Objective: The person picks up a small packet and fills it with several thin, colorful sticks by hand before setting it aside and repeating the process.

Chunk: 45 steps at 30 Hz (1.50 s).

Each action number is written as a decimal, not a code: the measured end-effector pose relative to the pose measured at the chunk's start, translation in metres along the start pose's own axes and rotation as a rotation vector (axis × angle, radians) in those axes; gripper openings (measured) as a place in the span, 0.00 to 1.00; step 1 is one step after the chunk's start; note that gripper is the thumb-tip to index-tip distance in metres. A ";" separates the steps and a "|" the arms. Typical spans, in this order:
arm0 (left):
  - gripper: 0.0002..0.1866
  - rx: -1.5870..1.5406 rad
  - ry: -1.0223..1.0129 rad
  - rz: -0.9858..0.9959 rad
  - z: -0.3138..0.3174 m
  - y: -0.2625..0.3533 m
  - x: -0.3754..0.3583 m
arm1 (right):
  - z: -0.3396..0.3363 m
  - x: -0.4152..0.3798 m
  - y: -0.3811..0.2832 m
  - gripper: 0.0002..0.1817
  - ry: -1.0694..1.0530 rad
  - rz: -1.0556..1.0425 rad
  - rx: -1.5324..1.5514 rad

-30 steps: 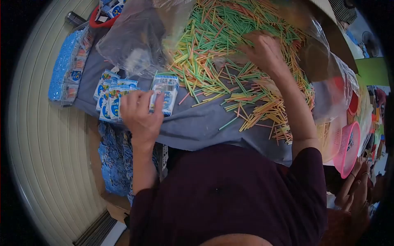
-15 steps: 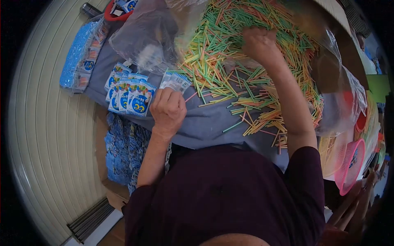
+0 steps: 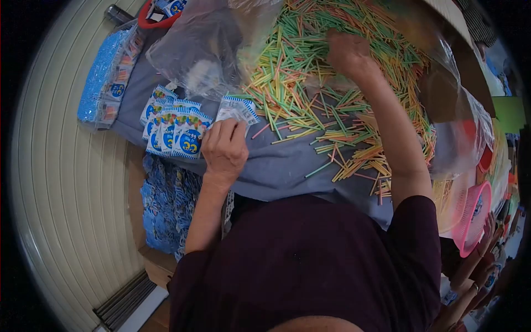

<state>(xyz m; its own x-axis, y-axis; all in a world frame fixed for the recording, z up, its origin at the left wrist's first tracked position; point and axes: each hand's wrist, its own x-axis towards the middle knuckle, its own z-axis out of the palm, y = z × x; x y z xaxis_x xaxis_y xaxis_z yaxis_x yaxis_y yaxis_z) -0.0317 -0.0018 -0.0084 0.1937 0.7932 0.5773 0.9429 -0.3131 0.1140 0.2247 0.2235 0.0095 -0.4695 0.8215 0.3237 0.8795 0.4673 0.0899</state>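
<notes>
My left hand [image 3: 225,145] has its fingers curled at the lower edge of a small packet [image 3: 237,108] that lies pale side up on the grey cloth [image 3: 276,166]. Just left of it, several blue and white packets [image 3: 188,135] overlap in a group. My right hand [image 3: 348,52] reaches into the big heap of thin green, yellow and pink sticks [image 3: 293,72]; its fingertips are hidden among them, so what they hold does not show.
Clear plastic bags [image 3: 204,50] lie behind the packets. A bag of blue packets [image 3: 105,80] and a red basket [image 3: 148,17] are at upper left. A box [image 3: 148,257] of blue packets stands below. At right are a pink basket [image 3: 474,221] and another person's hands [image 3: 470,282].
My left hand has shifted slightly down and left. My right hand stays in the heap, a little higher. The other person's hands at lower right have come further into view.
</notes>
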 end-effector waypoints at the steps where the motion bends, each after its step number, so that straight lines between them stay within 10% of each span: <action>1: 0.10 0.017 -0.022 0.000 0.000 -0.001 -0.002 | -0.007 -0.002 0.003 0.11 -0.058 0.031 -0.024; 15: 0.12 0.001 -0.022 0.034 0.000 -0.014 0.004 | -0.029 -0.010 0.023 0.21 -0.155 0.113 -0.016; 21: 0.11 -0.046 -0.070 -0.104 -0.008 -0.005 -0.001 | -0.005 -0.013 0.040 0.19 0.498 -0.209 0.413; 26: 0.08 -0.208 -0.018 -0.218 -0.006 -0.017 -0.001 | -0.018 -0.019 0.028 0.14 0.149 0.343 1.466; 29: 0.06 -0.439 0.027 -0.405 -0.009 -0.014 0.001 | -0.018 -0.021 0.030 0.20 0.077 0.449 1.443; 36: 0.06 -0.311 -0.118 -0.268 -0.016 -0.017 -0.002 | -0.022 -0.028 0.036 0.35 -0.074 0.277 1.104; 45: 0.07 -0.998 -0.037 -0.537 -0.005 0.010 0.051 | -0.060 -0.033 0.011 0.37 -0.047 0.185 1.773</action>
<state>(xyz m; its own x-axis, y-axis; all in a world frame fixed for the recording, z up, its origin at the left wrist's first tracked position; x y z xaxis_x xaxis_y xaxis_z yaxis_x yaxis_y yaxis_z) -0.0134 0.0330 0.0264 -0.1474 0.9603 0.2367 0.2719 -0.1908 0.9432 0.2542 0.1824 0.0561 -0.4135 0.8918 0.1835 -0.1969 0.1092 -0.9743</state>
